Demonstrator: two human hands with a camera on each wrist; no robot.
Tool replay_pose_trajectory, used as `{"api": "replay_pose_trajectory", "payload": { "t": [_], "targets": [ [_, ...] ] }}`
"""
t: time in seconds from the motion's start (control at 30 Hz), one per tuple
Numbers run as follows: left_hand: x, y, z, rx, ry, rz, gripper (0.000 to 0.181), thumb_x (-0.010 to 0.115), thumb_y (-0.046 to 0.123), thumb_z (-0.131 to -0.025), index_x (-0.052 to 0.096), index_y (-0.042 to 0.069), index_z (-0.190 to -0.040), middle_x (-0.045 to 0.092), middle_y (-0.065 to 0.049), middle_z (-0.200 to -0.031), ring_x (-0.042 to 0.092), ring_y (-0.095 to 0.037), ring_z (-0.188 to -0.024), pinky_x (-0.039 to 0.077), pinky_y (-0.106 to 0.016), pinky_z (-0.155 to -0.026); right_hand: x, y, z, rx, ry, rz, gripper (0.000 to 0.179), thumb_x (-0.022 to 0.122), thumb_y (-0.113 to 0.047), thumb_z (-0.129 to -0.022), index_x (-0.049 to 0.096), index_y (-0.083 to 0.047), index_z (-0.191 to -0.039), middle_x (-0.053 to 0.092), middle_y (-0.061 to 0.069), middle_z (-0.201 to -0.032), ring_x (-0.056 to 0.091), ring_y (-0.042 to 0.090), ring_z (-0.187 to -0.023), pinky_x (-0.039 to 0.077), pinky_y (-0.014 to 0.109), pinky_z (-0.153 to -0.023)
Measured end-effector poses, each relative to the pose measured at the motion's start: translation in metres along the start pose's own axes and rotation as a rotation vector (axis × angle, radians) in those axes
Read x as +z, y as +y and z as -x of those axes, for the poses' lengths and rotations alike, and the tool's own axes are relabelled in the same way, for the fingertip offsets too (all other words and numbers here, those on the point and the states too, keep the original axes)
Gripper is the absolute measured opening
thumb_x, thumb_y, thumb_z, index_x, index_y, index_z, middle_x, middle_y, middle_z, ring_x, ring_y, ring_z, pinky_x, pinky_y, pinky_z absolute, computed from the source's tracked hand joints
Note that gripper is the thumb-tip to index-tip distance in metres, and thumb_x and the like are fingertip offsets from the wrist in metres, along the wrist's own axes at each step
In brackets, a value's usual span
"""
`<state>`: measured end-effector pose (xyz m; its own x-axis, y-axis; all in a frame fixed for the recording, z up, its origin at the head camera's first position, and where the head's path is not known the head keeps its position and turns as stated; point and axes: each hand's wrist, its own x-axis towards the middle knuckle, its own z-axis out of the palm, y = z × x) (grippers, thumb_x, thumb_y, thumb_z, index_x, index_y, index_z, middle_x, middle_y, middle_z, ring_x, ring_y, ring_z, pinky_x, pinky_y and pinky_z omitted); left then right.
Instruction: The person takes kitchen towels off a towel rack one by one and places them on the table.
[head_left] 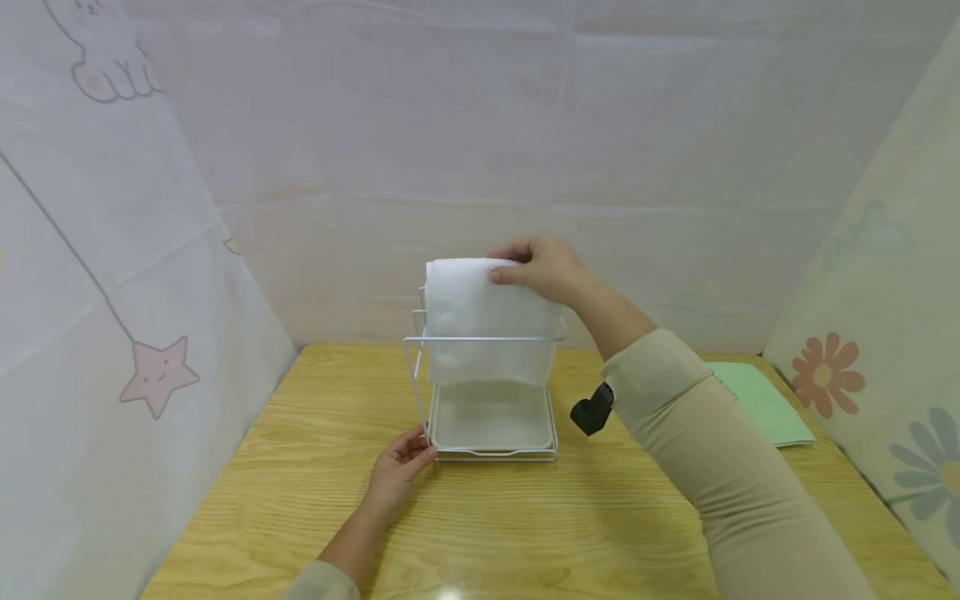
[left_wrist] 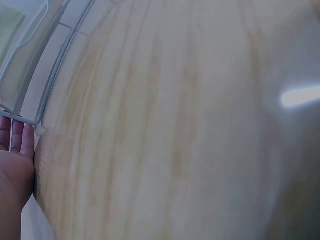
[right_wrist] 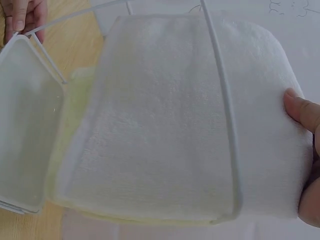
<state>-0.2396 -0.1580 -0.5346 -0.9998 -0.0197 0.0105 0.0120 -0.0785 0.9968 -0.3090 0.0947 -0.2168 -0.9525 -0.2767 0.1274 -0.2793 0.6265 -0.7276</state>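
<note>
A white wire rack (head_left: 486,339) with several bars stands on the table, a pale tray (head_left: 491,415) in its base. My right hand (head_left: 546,268) pinches the top edge of a folded white towel (head_left: 491,321), thumb in front and fingers behind. The towel hangs upright behind the rack's front bar, above the tray's back part. In the right wrist view, a yellow-green cloth (right_wrist: 77,102) shows behind the white towel (right_wrist: 150,110). Down at the rack's front left corner, my left hand (head_left: 397,471) holds the base wire between thumb and fingers.
A folded light green cloth (head_left: 765,404) lies at the right of the wooden table (head_left: 300,500). Pale printed curtains (head_left: 480,150) stand behind and on both sides. A black wrist camera (head_left: 592,410) sticks out under my right sleeve.
</note>
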Motion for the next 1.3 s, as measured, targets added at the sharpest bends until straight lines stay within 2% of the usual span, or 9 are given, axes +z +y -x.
{"api": "replay_pose_trajectory", "payload": {
  "t": [0.2,0.5,0.67,0.97,1.17,1.3],
  "targets": [
    [0.0,0.002,0.0,0.007,0.006,0.001,0.051,0.068,-0.001,-0.088,0.05,-0.008,-0.135,0.062,0.002,-0.105,0.059,-0.005,-0.095,0.052,-0.015,-0.082,-0.014,-0.014,0.001,-0.024,0.013,-0.003,0.037,0.077,-0.03,-0.085,0.071,-0.019,-0.12,0.069,0.003,-0.117,0.063,0.018,-0.099,0.052,0.031,-0.085],
    [0.001,0.003,0.0,0.022,0.012,0.025,0.052,0.069,-0.003,-0.087,0.049,-0.011,-0.134,0.064,0.006,-0.1,0.06,-0.003,-0.093,0.053,-0.015,-0.08,-0.044,-0.034,0.007,-0.065,0.073,-0.009,0.038,0.077,-0.03,-0.085,0.071,-0.019,-0.121,0.07,0.003,-0.117,0.062,0.016,-0.097,0.051,0.027,-0.08],
    [0.002,0.003,0.001,0.027,0.007,0.023,0.051,0.068,-0.003,-0.087,0.049,-0.011,-0.134,0.063,0.003,-0.102,0.06,-0.004,-0.093,0.053,-0.015,-0.08,-0.063,-0.043,0.013,-0.085,0.126,-0.04,0.04,0.078,-0.028,-0.084,0.07,-0.017,-0.121,0.071,0.003,-0.116,0.065,0.012,-0.091,0.052,0.023,-0.077],
    [0.006,0.007,-0.001,-0.015,0.012,0.012,0.052,0.066,-0.004,-0.089,0.048,-0.008,-0.137,0.063,-0.006,-0.11,0.059,-0.002,-0.093,0.052,-0.014,-0.081,-0.092,-0.056,0.03,-0.105,0.19,-0.12,0.041,0.082,-0.029,-0.08,0.072,-0.017,-0.118,0.072,-0.01,-0.095,0.066,0.008,-0.075,0.055,0.021,-0.066],
    [0.007,0.007,-0.001,-0.02,0.013,-0.021,0.051,0.067,-0.002,-0.089,0.05,-0.007,-0.136,0.063,-0.006,-0.11,0.059,-0.001,-0.093,0.052,-0.013,-0.081,-0.109,-0.057,0.042,-0.144,0.227,-0.151,0.037,0.082,-0.024,-0.08,0.074,-0.015,-0.114,0.07,-0.012,-0.087,0.065,0.008,-0.073,0.054,0.02,-0.064],
    [0.006,0.005,-0.003,-0.024,0.009,-0.027,0.051,0.069,0.001,-0.089,0.05,-0.006,-0.136,0.063,-0.002,-0.108,0.059,-0.002,-0.094,0.052,-0.013,-0.082,-0.122,-0.055,0.051,-0.141,0.228,-0.163,0.034,0.084,-0.023,-0.078,0.076,-0.017,-0.11,0.07,-0.012,-0.086,0.063,0.008,-0.072,0.053,0.02,-0.062]
  ]
}}
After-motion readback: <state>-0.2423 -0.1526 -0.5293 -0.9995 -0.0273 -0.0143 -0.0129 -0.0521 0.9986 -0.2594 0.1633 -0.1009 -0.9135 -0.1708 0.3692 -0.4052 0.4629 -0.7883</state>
